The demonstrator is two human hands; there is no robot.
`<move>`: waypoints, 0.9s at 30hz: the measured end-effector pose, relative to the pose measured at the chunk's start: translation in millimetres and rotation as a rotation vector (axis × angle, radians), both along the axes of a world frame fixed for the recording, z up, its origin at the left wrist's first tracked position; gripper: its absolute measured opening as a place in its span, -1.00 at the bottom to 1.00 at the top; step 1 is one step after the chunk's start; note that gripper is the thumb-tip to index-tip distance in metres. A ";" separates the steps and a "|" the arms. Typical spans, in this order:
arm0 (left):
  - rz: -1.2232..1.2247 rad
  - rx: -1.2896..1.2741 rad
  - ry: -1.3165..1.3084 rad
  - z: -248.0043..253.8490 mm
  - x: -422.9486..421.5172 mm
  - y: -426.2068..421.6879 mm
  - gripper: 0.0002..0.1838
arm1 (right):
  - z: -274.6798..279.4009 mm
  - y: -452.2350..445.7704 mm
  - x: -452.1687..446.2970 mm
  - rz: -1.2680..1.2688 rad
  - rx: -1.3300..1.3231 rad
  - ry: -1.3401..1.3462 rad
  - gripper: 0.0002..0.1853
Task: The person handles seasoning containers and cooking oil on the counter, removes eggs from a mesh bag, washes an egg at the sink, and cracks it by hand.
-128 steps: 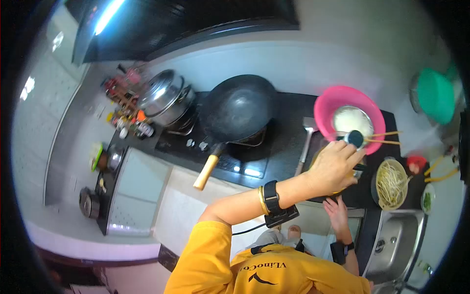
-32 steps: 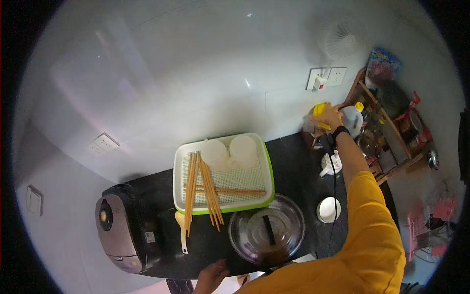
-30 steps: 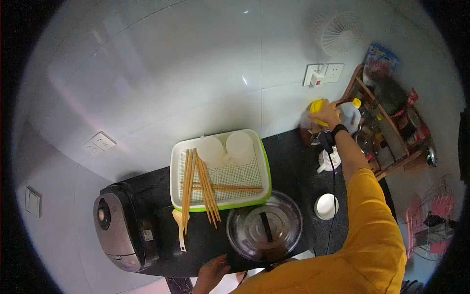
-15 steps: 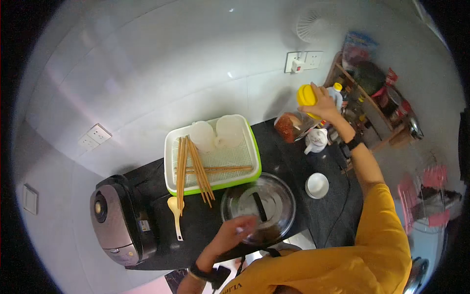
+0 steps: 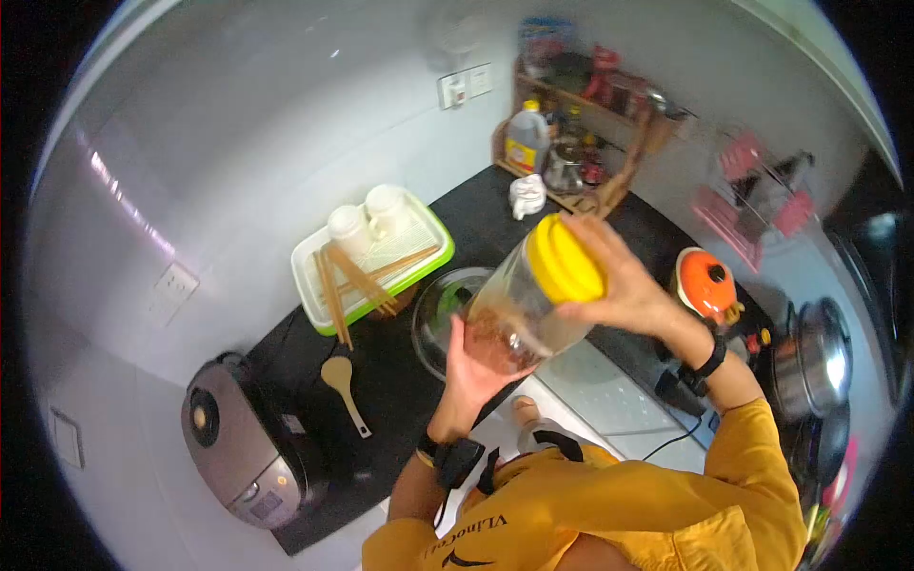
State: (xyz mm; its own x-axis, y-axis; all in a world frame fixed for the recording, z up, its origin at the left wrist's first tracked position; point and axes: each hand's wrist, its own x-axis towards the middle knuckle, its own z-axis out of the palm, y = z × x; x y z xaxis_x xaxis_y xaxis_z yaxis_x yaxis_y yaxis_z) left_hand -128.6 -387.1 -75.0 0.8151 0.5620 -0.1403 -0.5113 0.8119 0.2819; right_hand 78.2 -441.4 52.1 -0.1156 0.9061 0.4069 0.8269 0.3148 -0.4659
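Observation:
A large clear jar (image 5: 533, 309) with a yellow lid (image 5: 566, 259) is held tilted above the counter, with reddish-brown contents gathered at its bottom. My right hand (image 5: 619, 281) is wrapped round the lid. My left hand (image 5: 476, 373) supports the jar's lower end from beneath. Behind the jar, a round glass pot lid (image 5: 440, 319) lies on the black counter (image 5: 400, 409), partly hidden. To its left stands a white and green tray (image 5: 314, 285) with white cups (image 5: 349, 229) and wooden chopsticks (image 5: 335, 297).
A rice cooker (image 5: 249, 443) and a rice paddle (image 5: 341, 381) are at the left. Toward the back corner are a white teapot (image 5: 526, 195), a yellow-capped bottle (image 5: 526, 143) and a wooden rack (image 5: 624, 181). An orange-lidded pot (image 5: 705, 283) and a steel pot (image 5: 812, 362) stand at the right.
The jar has been lifted from the back of the counter and brought toward me. My left hand has moved onto its bottom. The camera view has swung to the right.

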 end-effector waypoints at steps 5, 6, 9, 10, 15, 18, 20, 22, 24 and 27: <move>-0.047 -0.023 -0.029 -13.3 -1.1 -39.1 -0.34 | -6.1 -72.0 -8.5 0.005 0.082 -0.096 0.05; -0.037 -0.004 -0.036 -13.0 0.6 -44.2 -0.34 | -2.4 -82.8 -9.7 0.008 0.094 -0.100 0.04; -0.026 0.075 0.020 -7.8 9.2 -55.4 -0.32 | 9.2 -105.9 -3.1 0.028 0.152 -0.128 0.01; -0.031 0.086 0.021 -6.1 13.6 -58.2 -0.32 | 12.1 -111.4 1.2 0.050 0.191 -0.149 0.00; 0.005 0.089 -0.029 16.8 40.9 -81.7 -0.14 | 23.1 -152.2 39.4 0.180 0.248 -0.113 0.00; -0.046 0.140 0.050 3.6 62.6 -100.7 -0.06 | 13.9 -180.9 65.6 0.169 0.234 -0.083 0.02; -0.096 0.126 0.079 -2.1 77.2 -113.0 -0.10 | 4.9 -199.8 88.4 0.159 0.183 -0.040 0.05; -0.098 0.100 0.127 -17.1 90.3 -118.0 -0.12 | -1.9 -220.3 104.1 0.055 0.041 0.008 0.19; -0.018 0.139 0.133 -28.3 104.6 -119.3 -0.16 | -8.5 -233.7 117.5 -0.053 -0.101 0.116 0.32; 0.044 0.278 0.120 -27.9 121.0 -128.8 -0.15 | -18.2 -245.9 124.4 -0.163 -0.394 0.802 0.28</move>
State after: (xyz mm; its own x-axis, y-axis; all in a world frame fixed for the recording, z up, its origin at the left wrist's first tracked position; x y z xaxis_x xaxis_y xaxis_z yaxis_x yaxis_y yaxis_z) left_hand -7.5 -515.9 -102.9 0.7762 0.6266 -0.0698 -0.4939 0.6731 0.5504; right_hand 202.7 -687.2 33.8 0.2109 0.9770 -0.0324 0.2282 -0.0815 -0.9702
